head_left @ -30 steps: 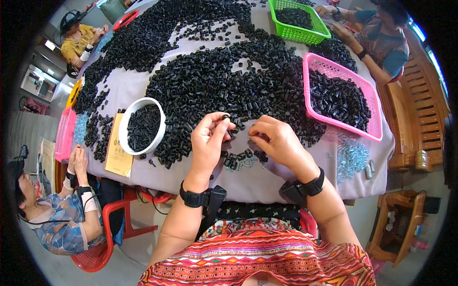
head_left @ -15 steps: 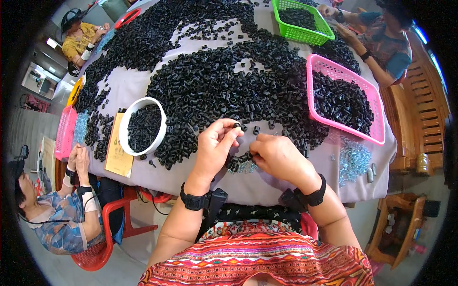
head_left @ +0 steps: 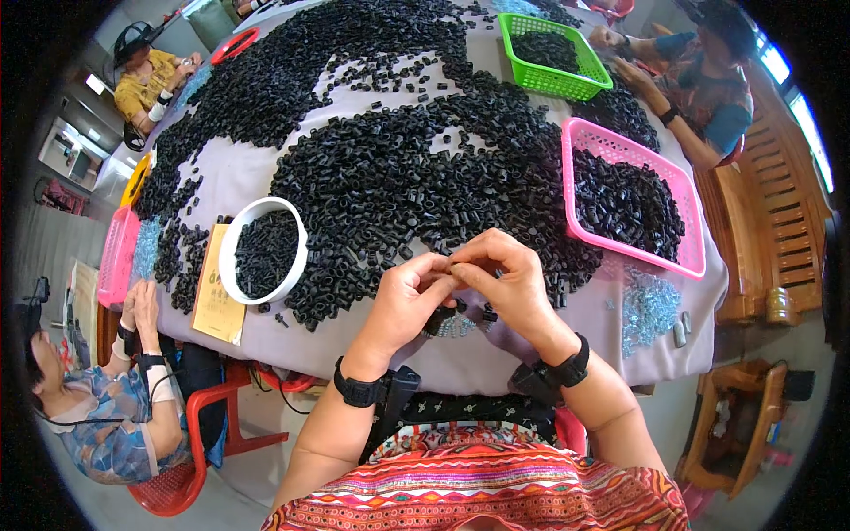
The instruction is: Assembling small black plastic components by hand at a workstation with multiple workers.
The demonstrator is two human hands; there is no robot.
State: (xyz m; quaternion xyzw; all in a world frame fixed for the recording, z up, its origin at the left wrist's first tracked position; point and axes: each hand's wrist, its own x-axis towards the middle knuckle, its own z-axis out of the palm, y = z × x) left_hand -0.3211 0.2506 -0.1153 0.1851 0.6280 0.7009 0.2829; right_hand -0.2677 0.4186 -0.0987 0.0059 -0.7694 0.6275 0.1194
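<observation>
My left hand (head_left: 409, 305) and my right hand (head_left: 512, 281) meet fingertip to fingertip over the near edge of a large heap of small black plastic pieces (head_left: 381, 195). Both are closed in a pinch. A black plastic piece was between the left thumb and forefinger half a second ago; now the fingers mostly cover it. What the right fingertips pinch is too small and hidden to make out. On the cloth below my hands lies a small group of clear, bluish pieces (head_left: 456, 326), with a few black ones beside it.
A white bowl (head_left: 302, 257) of thin black parts stands left by a yellow booklet (head_left: 212, 310). To the right are a pink basket (head_left: 633, 255), a green basket (head_left: 556, 81) and clear bluish pieces (head_left: 655, 310). Other people (head_left: 115, 398) sit around the cloth-covered table.
My right hand has lifted from the clear pieces and moved up and left to meet my left hand. The left hand has turned slightly inward. The whole view has shifted a little.
</observation>
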